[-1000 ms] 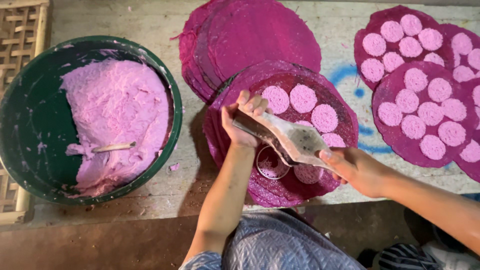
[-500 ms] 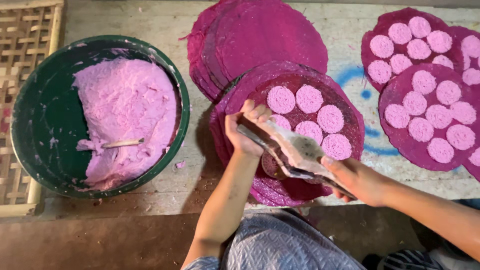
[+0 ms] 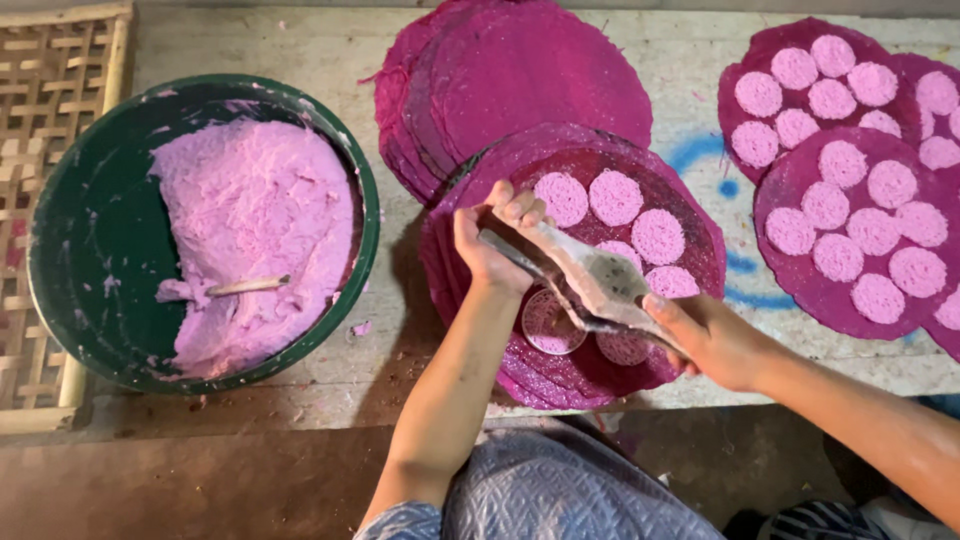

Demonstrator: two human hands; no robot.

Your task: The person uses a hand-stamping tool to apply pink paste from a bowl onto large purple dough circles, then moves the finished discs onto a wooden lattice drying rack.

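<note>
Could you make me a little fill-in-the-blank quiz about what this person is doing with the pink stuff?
1. The pink paste sits in a round basin whose colour is ____.
2. Both the left hand and the right hand grip one flat ____ scraper.
3. The small pink discs lie on round ____ mats.

Missing words: green; metal; purple

On the bench [image 3: 300, 45], a basin [image 3: 70, 290] of dough [image 3: 250, 210] sits at the left, with a woven tray [image 3: 40, 90] left of it. A stack of sheets [image 3: 540, 60] lies far center; nearer, a sheet [image 3: 690, 215] carries discs [image 3: 614, 196]. More disc-covered sheets [image 3: 800, 290] lie at the right.
</note>
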